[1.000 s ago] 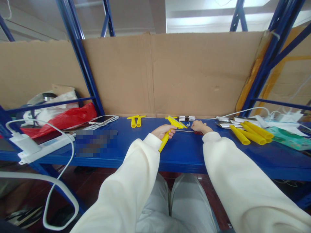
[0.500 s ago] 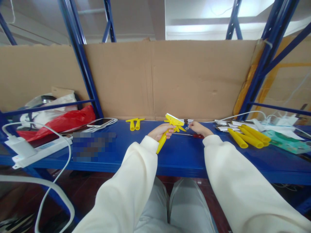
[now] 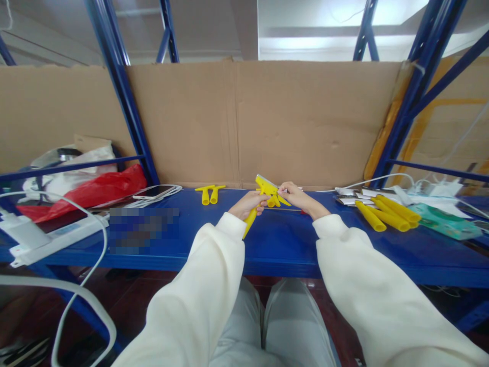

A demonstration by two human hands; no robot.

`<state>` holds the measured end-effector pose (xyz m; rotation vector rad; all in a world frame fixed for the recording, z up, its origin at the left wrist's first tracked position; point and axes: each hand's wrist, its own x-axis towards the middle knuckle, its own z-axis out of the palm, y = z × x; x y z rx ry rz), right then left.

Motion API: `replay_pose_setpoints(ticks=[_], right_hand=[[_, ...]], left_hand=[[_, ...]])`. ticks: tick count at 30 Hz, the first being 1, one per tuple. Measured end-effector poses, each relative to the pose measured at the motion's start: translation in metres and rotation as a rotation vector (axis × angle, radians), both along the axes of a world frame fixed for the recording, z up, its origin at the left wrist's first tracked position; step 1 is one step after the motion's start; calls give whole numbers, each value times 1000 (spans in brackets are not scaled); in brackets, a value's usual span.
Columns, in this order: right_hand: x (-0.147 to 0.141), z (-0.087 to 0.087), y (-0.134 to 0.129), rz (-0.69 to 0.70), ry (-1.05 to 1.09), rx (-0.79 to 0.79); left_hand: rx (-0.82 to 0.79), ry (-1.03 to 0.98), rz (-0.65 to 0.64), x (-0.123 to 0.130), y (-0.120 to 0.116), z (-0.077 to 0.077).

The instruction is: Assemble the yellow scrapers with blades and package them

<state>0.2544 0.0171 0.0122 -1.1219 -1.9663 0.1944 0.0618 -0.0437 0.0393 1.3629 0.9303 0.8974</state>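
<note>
My left hand [image 3: 250, 205] is wrapped round the handle of a yellow T-shaped tool [image 3: 266, 186], which is tilted, with a pale strip along its head. At the right end of that head are the pinched fingers of my right hand [image 3: 293, 193]; what they hold, if anything, is too small to make out. Behind and below the head, small yellow parts [image 3: 280, 200] lie on the blue table [image 3: 278, 244]. Two yellow T-shaped pieces [image 3: 210, 194] stand further left.
Several yellow handles [image 3: 393, 214] lie at the right beside a green packet [image 3: 446, 221]. A phone [image 3: 153, 192], a red bag [image 3: 103, 188] and a white power strip [image 3: 61, 239] are at the left. Cardboard [image 3: 305, 122] closes the back.
My right hand has moved left from the table behind the tool to the right end of its head. My left hand keeps its hold. The view has shifted slightly.
</note>
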Motion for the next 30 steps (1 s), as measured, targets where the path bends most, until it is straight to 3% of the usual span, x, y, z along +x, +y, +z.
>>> replay_pose_setpoints(ticks=[6, 15, 23, 26, 30], right_hand=[[-2, -2, 4, -8, -73, 12], [-8, -4, -1, -81, -46, -89], [-16, -14, -4, -87, 120, -87], [-18, -18, -3, -45, 263, -150], [-15, -16, -3, 94, 275, -312]], left_hand=[[20, 40, 21, 2, -2, 1], [65, 126, 10, 3, -1, -3], [14, 116, 5, 2, -1, -2], [-3, 86, -3, 1, 0, -3], [-21, 78, -18, 0, 1, -3]])
